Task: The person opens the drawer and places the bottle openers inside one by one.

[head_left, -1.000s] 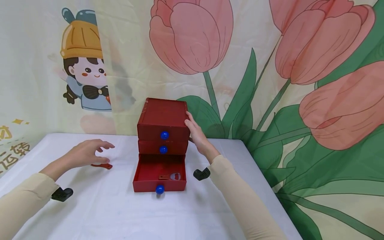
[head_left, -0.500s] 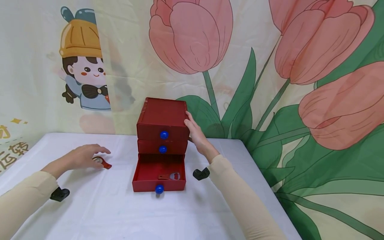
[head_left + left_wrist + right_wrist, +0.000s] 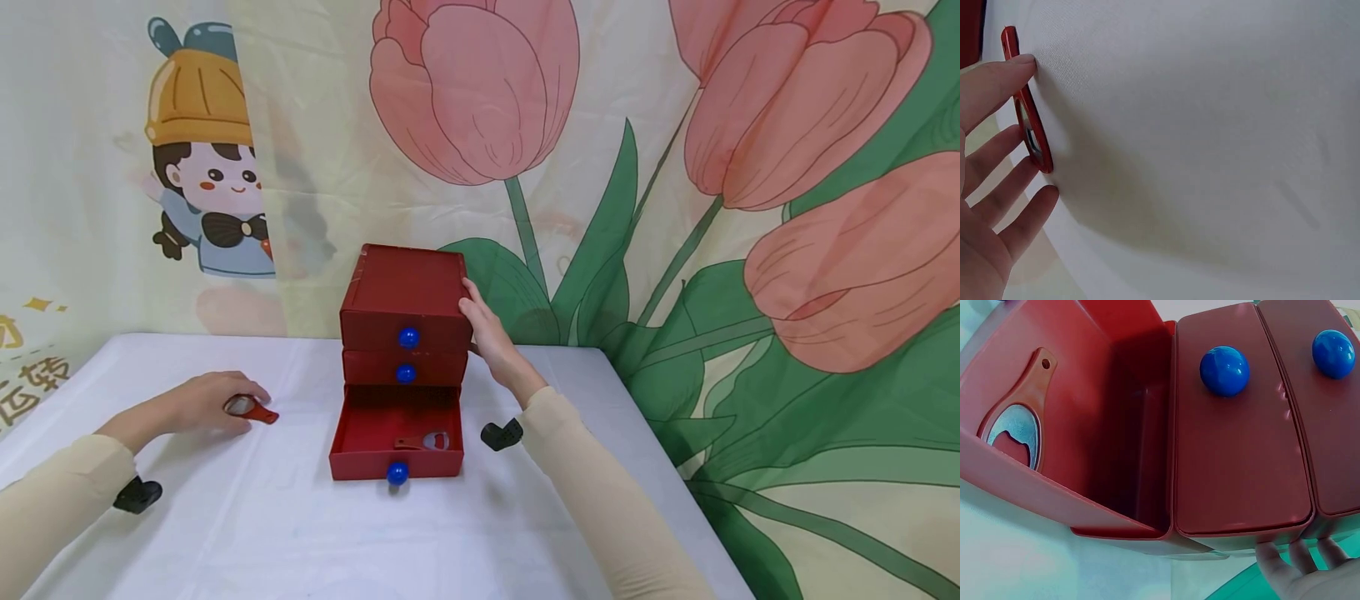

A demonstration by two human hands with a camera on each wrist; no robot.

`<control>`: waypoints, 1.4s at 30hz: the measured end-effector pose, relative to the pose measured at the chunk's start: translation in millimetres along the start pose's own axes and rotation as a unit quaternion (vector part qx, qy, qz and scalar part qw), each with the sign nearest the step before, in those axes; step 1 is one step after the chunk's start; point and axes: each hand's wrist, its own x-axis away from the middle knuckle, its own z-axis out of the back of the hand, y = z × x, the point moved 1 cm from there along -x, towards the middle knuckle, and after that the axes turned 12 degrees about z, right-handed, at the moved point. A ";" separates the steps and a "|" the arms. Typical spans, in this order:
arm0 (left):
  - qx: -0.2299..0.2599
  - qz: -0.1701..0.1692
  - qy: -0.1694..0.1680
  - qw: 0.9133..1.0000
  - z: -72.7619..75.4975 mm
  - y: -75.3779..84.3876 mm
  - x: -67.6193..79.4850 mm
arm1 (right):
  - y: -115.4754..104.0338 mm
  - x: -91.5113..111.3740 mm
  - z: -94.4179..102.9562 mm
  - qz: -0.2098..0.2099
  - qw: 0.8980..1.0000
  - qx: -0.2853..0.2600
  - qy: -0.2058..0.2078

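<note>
A red bottle opener (image 3: 258, 412) with a metal insert is in my left hand (image 3: 198, 407), left of the drawer box. In the left wrist view, the thumb presses one face of the opener (image 3: 1034, 122) and fingers lie against its other side. My right hand (image 3: 495, 337) rests with extended fingers against the right side of the red drawer box (image 3: 408, 279). The bottom drawer (image 3: 360, 465) is pulled out. A second bottle opener (image 3: 427, 441) lies flat inside it, also visible in the right wrist view, where right-hand fingers (image 3: 1300, 556) touch the box's side.
Blue round knobs (image 3: 397, 473) mark the drawer fronts; the upper two drawers (image 3: 367, 367) are closed. A white cloth covers the table (image 3: 247, 533). Behind it hangs a backdrop (image 3: 330, 167) printed with tulips and a cartoon figure.
My left hand has come down onto the red bottle opener and now pinches it; the opener has turned to show its metal insert. The right hand stays at the box.
</note>
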 end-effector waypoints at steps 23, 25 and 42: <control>-0.015 -0.011 -0.007 1.000 -2.8 3.4 15.2 | 0.8 -0.8 1.5 0.001 1.000 0.006 0.002; -0.018 -0.012 -0.006 1.000 -2.9 3.8 15.7 | 0.9 -0.7 1.6 0.000 1.000 0.005 0.003; -0.014 -0.036 0.012 0.999 5.6 15.2 17.6 | 0.2 -1.5 1.3 -0.001 1.000 0.002 -0.003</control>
